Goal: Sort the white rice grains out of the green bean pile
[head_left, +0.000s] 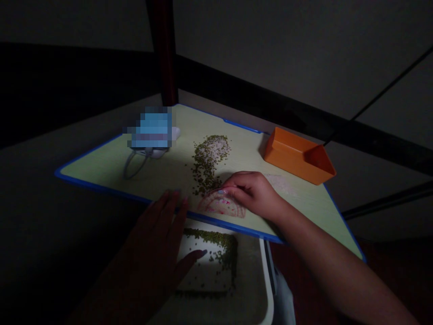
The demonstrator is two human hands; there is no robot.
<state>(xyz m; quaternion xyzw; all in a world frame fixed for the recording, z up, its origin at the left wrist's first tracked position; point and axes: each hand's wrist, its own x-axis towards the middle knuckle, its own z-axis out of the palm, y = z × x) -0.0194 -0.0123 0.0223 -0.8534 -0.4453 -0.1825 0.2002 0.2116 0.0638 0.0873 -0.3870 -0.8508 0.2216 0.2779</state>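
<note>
- Right hand [257, 192], mine: fingers closed in a pinch, thumb and forefinger gripping the upper curved edge of the protractor; the remaining fingers are curled in.
- Protractor [221, 206], half-round, see-through, with pink-red arcs and numerals: lies below and to the left of my right fingertips, its curve toward the grains and its straight side toward me, near the table's front rim.
- Left hand [152, 243], mine, in deep shadow: fingers extended and slightly parted, thumb held wide, nothing visible in its grasp. Fingertips at the table's front rim, left of the protractor and apart from it; I cannot tell whether they press on the rim. Thumb above the tub.
- Mixed grains [214, 151], green and white: a loose heap just beyond the protractor, trailing down to its curved edge and my right fingertips; white mostly at the far end.
- Pale grains [281, 184], one thin patch: right of my right hand, near the orange box.
- Orange box [297, 160], open-topped: at the table's right edge, beyond my right hand.
- Table [172, 174], pale top, blue rim: beneath all the above grains.
- Tub [269, 293], white-rimmed: below the front rim, with green grains [229, 248] scattered inside, thickest along its sides.
- Device [151, 131], pixelated, with a looped cord: on the table's left part, well apart from both hands.
</note>
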